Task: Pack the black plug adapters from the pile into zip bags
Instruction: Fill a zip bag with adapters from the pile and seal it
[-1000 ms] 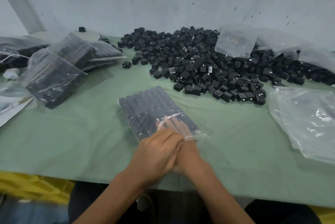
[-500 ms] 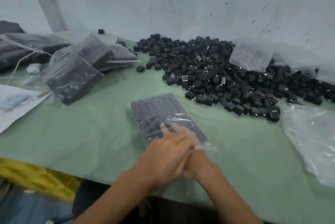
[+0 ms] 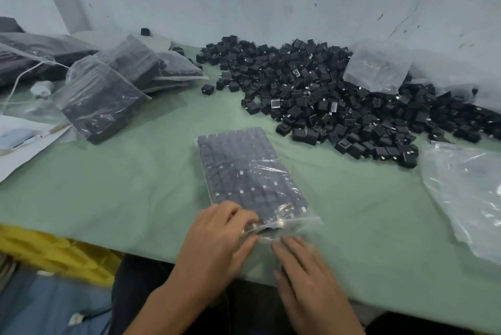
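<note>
A clear zip bag (image 3: 244, 172) filled with rows of black plug adapters lies flat on the green table (image 3: 122, 185) in front of me. My left hand (image 3: 219, 242) pinches the bag's near, open edge between thumb and fingers. My right hand (image 3: 303, 272) lies just behind that edge with its fingers straight, fingertips close to the plastic; it is blurred. The loose pile of black plug adapters (image 3: 325, 96) spreads along the wall at the back right.
Several filled bags (image 3: 108, 90) are stacked at the back left. Empty clear bags (image 3: 466, 193) lie at the right, another bag (image 3: 376, 66) sits on the pile. White paper (image 3: 19, 144) lies at the left edge. Yellow material (image 3: 54, 253) sits below the table's front edge.
My right hand has pulled out from under my left hand and now lies apart at the bag's near edge. My left hand moved back from the bag's top to its opening.
</note>
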{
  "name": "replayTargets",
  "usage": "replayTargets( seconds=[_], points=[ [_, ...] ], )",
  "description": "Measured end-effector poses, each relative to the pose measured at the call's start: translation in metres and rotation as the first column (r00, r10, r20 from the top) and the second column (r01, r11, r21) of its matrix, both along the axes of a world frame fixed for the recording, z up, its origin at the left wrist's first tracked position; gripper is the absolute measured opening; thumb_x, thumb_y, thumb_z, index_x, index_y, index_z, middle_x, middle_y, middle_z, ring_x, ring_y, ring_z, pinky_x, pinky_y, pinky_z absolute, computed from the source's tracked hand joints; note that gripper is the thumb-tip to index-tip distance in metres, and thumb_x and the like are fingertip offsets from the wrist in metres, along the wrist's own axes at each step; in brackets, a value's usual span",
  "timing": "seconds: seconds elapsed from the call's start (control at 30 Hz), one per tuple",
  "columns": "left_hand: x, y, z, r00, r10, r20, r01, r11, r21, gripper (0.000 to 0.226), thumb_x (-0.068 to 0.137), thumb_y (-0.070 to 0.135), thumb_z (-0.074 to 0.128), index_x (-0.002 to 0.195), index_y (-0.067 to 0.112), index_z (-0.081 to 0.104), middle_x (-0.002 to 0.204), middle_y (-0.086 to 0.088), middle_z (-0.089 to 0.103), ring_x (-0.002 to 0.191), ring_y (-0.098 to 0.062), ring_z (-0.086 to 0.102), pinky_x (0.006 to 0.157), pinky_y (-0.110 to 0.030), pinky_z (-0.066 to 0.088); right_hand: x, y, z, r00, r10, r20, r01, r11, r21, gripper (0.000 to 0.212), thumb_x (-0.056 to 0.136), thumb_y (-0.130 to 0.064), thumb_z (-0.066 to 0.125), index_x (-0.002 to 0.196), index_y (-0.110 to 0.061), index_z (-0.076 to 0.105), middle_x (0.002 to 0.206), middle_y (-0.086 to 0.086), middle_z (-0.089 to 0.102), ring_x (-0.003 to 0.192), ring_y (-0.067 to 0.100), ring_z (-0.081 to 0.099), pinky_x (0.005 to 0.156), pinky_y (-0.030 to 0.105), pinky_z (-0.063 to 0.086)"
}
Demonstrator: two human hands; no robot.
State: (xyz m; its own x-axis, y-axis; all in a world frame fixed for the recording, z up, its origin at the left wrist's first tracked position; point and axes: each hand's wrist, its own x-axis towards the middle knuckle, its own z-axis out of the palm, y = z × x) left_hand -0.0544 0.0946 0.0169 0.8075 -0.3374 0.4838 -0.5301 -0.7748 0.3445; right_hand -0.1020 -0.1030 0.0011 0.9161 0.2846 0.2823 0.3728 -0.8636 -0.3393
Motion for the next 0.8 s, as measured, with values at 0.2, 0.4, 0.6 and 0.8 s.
replayTargets(
  seconds=[0.2,0.4,0.6,0.8],
  points=[
    [0.005,-0.001,-0.013,0.997,0.053,0.064,-0.056,0.997,0.045,0.007,0.084,0.027,0.061,0.083,0.021,0.065,0.085,0.004,0.057,0.078,-0.023,0.054,0.070,-0.037,0.051,-0.004,0.018,-0.006,0.989,-0.060,0.136,0.046,0.993,0.107,0.039,0.080,-0.024,0.070,0.115,-0.008,0.074,0.123,0.009,0.069,0.117,0.030,0.064,0.097,0.037,0.044],
    [-0.014,0.021,-0.024,0.990,-0.003,0.143,0.013,0.997,-0.071,0.019,0.087,0.024,0.059,0.093,0.015,0.074,0.096,0.005,0.057,0.084,-0.015,0.058,0.074,-0.025,0.047,-0.042,0.034,0.006,0.847,-0.018,-0.532,0.407,0.665,0.626,0.019,0.083,-0.035,0.070,0.099,-0.045,0.074,0.091,-0.012,0.076,0.079,0.006,0.071,0.074,0.019,0.055],
    [-0.062,0.041,-0.034,0.985,-0.033,0.169,0.041,0.998,-0.041,0.020,0.087,0.025,0.067,0.101,0.018,0.080,0.099,0.003,0.067,0.081,-0.016,0.065,0.075,-0.029,0.054,-0.045,0.066,0.002,0.443,0.388,-0.808,0.799,0.238,0.552,0.053,0.067,-0.063,0.074,0.096,-0.020,0.080,0.092,0.017,0.076,0.075,0.031,0.073,0.065,0.035,0.058],
    [-0.105,0.026,-0.037,0.795,0.327,-0.512,-0.591,0.608,-0.530,0.010,0.079,0.031,0.082,0.078,0.035,0.073,0.068,0.008,0.069,0.057,-0.001,0.061,0.060,-0.013,0.049,-0.031,0.085,-0.004,0.484,0.383,-0.787,0.836,0.064,0.545,0.049,0.070,-0.048,0.077,0.093,-0.005,0.078,0.092,0.020,0.075,0.069,0.027,0.070,0.059,0.032,0.058]
  ],
)
